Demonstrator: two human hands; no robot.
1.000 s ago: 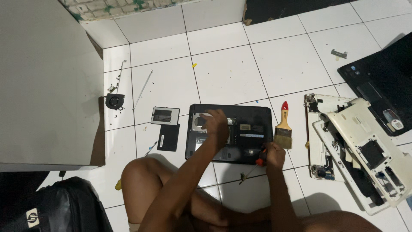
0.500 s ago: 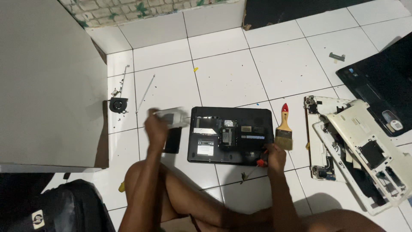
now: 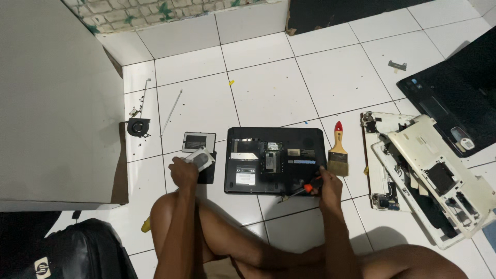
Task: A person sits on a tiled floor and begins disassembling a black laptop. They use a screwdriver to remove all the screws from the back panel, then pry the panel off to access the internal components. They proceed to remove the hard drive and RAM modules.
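While the left hand [image 3: 183, 171] grips a silver drive [image 3: 201, 158] at nine o'clock of the opened black laptop [image 3: 276, 160], disassembly looks underway. Right hand [image 3: 328, 185], at five o'clock, clasps an orange-handled screwdriver [image 3: 302, 190]; setting the drive aside likely needs gentle placement.

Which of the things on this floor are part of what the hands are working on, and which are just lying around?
In use:
left hand holding a silver drive
right hand holding a screwdriver
opened black laptop
black cover panels

Lying about:
paintbrush
white laptop shell
small fan
black bag
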